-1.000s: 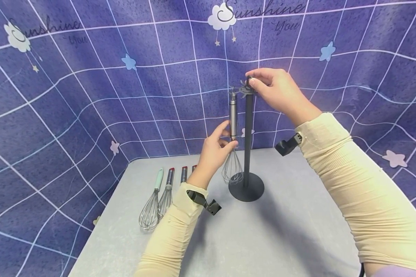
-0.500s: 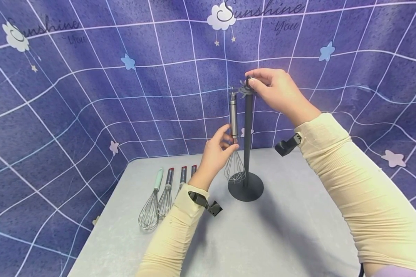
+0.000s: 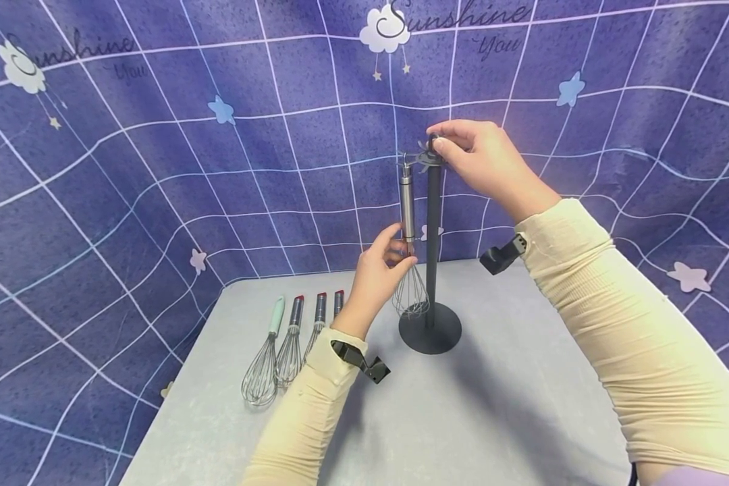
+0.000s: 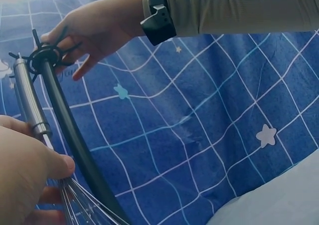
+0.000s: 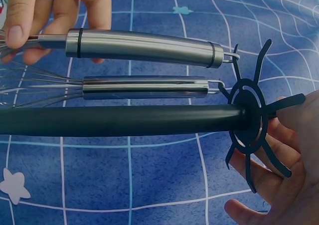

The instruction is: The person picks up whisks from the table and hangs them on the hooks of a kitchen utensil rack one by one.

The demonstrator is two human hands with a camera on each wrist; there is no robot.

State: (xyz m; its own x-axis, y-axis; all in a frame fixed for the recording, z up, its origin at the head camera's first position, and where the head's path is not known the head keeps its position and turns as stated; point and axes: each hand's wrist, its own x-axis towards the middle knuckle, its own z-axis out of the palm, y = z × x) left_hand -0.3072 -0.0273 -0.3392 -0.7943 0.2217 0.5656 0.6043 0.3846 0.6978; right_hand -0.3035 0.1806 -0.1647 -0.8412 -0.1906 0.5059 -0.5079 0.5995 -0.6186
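Observation:
My left hand (image 3: pixel 373 273) holds a steel-handled whisk (image 3: pixel 407 206) at its neck, where the wires meet the handle. The whisk hangs upright, and its end loop meets a hook of the black stand (image 3: pixel 433 250). In the right wrist view, a second steel whisk (image 5: pixel 144 87) hangs from a neighbouring hook, between the held whisk and the pole. My right hand (image 3: pixel 486 158) pinches the top of the stand, just above its ring of curved hooks (image 5: pixel 262 105). Part of the held whisk's neck is hidden behind my left fingers.
On the grey table (image 3: pixel 462 418), left of my left forearm, lie a whisk with a mint handle (image 3: pixel 277 316) and several steel ones with red handle ends, such as this whisk (image 3: pixel 297 310). A purple gridded cloth (image 3: pixel 291 175) rises behind the table.
My left hand has slid slightly down the whisk, whose wires have shifted a little to the right. The right hand keeps its hold on the stand's top.

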